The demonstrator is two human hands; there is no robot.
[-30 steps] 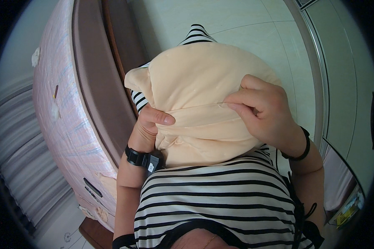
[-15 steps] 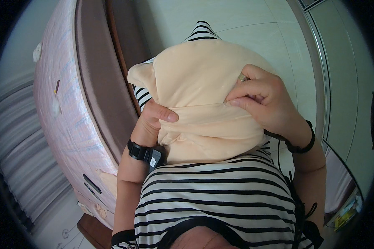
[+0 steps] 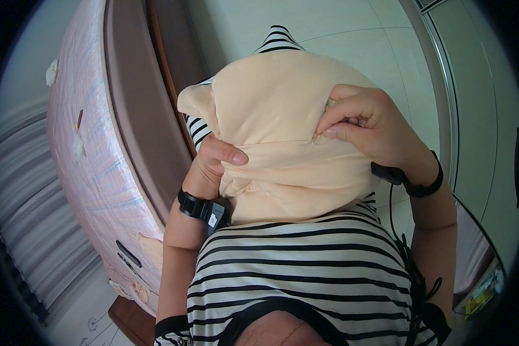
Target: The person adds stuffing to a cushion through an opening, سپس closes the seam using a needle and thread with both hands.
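Note:
A soft, stuffed cream plush cushion (image 3: 277, 95) lies across my lap, with a small ear-like flap at its left corner. A long fold or seam runs across its middle. My left hand (image 3: 220, 154) grips the cushion's left edge, thumb on top along the fold and the other fingers hidden beneath. At the right end of the fold, my right hand (image 3: 360, 118) is closed in a pinch just above the fabric. Something thin shows at its fingertips, too small to name. A metallic ring-like band (image 3: 331, 102) sits on one finger of that hand.
To the left stands a bed (image 3: 81, 150) with a pinkish cover. A dark-handled item (image 3: 79, 119), white fluff (image 3: 78, 149), a black elongated object (image 3: 128, 254) and cream fabric scraps (image 3: 141, 293) lie on it. A sliding door (image 3: 473, 86) is at right. A black cable hangs by my right arm.
My right hand has shifted slightly up and right, its wrist lifting away from the cushion. The left hand keeps its hold in the same place.

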